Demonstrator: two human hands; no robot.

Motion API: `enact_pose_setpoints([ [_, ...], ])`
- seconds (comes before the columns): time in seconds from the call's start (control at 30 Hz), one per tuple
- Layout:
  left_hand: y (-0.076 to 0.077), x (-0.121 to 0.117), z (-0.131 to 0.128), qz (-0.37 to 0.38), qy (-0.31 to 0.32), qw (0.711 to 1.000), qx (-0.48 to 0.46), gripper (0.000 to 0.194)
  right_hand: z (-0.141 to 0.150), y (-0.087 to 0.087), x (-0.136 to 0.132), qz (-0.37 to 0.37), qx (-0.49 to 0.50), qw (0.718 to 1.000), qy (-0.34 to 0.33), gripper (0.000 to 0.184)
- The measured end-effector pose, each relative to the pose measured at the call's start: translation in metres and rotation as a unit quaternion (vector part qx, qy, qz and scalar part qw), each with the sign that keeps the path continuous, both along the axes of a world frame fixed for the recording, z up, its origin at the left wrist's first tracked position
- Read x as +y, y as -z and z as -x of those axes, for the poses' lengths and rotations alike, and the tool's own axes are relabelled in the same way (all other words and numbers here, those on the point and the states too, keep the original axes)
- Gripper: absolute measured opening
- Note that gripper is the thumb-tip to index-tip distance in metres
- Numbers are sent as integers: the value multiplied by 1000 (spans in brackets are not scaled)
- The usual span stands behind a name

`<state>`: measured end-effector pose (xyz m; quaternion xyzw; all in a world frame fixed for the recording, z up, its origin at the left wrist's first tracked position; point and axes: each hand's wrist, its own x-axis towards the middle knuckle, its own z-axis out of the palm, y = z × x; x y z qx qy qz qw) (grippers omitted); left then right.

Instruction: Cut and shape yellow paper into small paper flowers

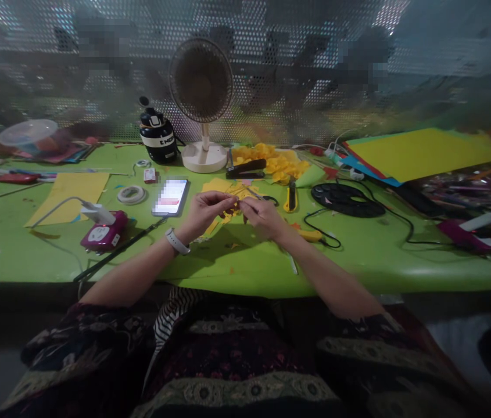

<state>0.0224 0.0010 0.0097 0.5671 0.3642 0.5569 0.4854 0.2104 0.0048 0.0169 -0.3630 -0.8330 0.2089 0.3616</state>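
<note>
My left hand (211, 212) and my right hand (263, 218) meet above the green tabletop, fingertips pinched close together. Whatever small piece is between them is too small and hidden to name. Beneath and behind the fingers lie cut yellow paper scraps (215, 225). Scissors (270, 200), partly covered, rest just beyond my right hand. To the right of it is a yellow-and-black utility knife (291, 197). Farther back, a black stapler (246, 169) lies in front of a heap of yellow paper pieces (273, 161). A lit phone (171, 196) is left of my left hand.
Behind stand a white fan (204, 157) and a dark bottle (158, 139). Left are a tape roll (132, 194), a purple power adapter (104, 232) and yellow paper (71, 194). Right are a black palette-like tray (341, 199), a cable and stacked coloured sheets (423, 154).
</note>
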Motion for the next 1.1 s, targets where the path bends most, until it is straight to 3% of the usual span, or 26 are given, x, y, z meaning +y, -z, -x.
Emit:
enact_pose_setpoints([
  [0.63,4,1,0,-6,-2,1000,3,32,2,5,1,-1,-3,1000,-2,39],
  [1.1,2,0,-2,2,-10,999,-35,30,5,2,-3,59,12,998,-5,32],
])
